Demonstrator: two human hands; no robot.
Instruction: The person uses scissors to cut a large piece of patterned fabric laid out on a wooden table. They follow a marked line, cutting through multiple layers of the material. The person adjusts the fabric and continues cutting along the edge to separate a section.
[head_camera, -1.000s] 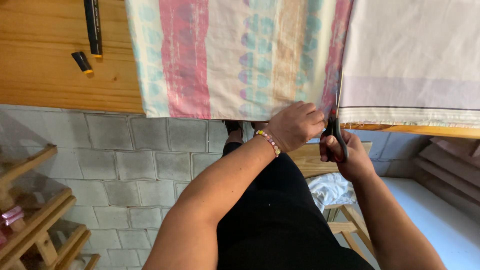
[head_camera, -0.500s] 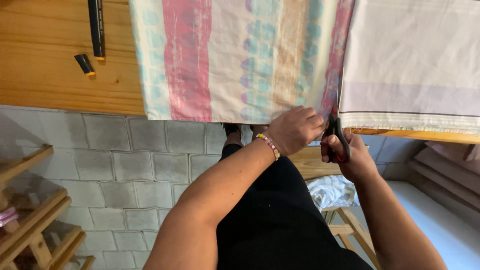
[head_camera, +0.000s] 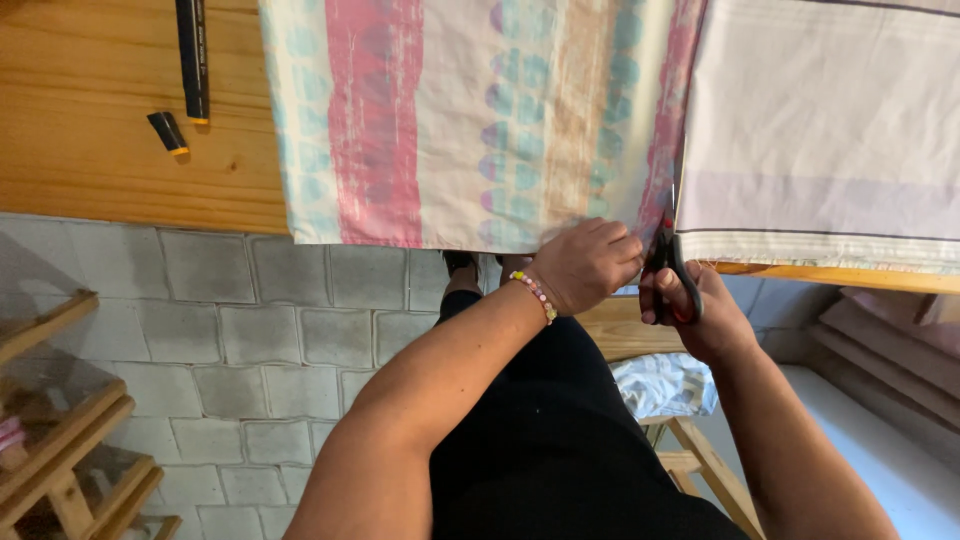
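Wooden table (head_camera: 110, 120): left hand (head_camera: 585, 262) pinches striped fabric (head_camera: 470, 120), right hand (head_camera: 695, 315) grips scissors (head_camera: 668, 250).

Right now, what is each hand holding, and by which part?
The right hand grips black-handled scissors by the finger loops; the left hand pinches the pastel striped fabric at its hanging bottom edge.

A home sewing workshop: patterned fabric (head_camera: 470, 110) spread on a wooden tabletop (head_camera: 90, 120), paved floor (head_camera: 250, 310), wooden rack (head_camera: 60, 440) at 8 o'clock.
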